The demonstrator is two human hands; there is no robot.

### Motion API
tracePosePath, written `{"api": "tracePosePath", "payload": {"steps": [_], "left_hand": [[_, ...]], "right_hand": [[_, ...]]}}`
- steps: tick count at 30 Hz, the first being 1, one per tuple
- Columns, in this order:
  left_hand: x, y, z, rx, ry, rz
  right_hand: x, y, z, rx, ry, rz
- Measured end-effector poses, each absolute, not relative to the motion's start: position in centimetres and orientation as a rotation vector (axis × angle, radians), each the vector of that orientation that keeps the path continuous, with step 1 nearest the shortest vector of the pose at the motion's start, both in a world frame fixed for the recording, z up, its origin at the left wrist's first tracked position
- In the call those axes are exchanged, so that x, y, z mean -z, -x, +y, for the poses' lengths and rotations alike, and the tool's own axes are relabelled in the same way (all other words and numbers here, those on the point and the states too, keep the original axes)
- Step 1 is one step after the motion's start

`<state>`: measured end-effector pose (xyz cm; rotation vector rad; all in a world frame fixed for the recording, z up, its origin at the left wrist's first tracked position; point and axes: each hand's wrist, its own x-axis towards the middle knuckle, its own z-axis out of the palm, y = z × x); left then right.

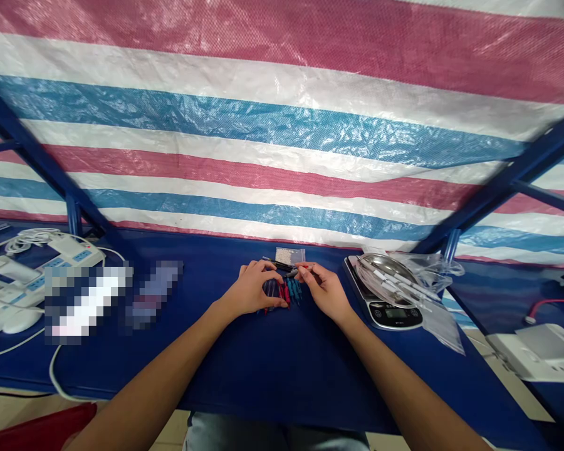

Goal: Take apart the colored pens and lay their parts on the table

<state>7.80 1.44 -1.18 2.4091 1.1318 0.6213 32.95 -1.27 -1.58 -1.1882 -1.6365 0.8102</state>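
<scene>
A red, white and blue striped tarpaulin (282, 125) hangs behind a blue steel frame (512, 175), above the blue-covered table (272, 382). To the right sit a digital scale (397, 316), a steel bowl (388, 266) and a clear plastic bag (444, 322); to the left, a white power strip (70, 254) and white cable (51, 369) (plus two objects (87, 304) too blurred to name).

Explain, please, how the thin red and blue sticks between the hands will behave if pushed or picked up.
The thin red and blue sticks look light and fairly stiff, since they lie straight in the pile. Their slim round shape suggests they would roll if pushed, though the blue cloth may slow them.
</scene>
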Motion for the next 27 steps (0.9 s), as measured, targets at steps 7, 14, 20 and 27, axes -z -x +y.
{"api": "tracePosePath", "payload": {"steps": [7, 14, 20, 27], "left_hand": [[0.2, -8.0, 1.2, -0.689, -2.385, 1.043], [-0.1, -8.2, 1.5, -0.916, -2.082, 0.894], [0.4, -8.6, 1.6, -0.93, -1.596, 0.915], [0.1, -9.3, 1.2, -1.019, -1.376, 0.756]], "right_hand": [[1.0, -32.9, -1.3, -0.844, 1.208, -1.571], [0.8, -33.2, -1.2, -0.89, 1.182, -1.421], [0.5, -32.9, -1.4, -0.909, 1.147, -1.406], [-0.4, -32.3, -2.4, -0.836, 0.991, -1.381]]}}
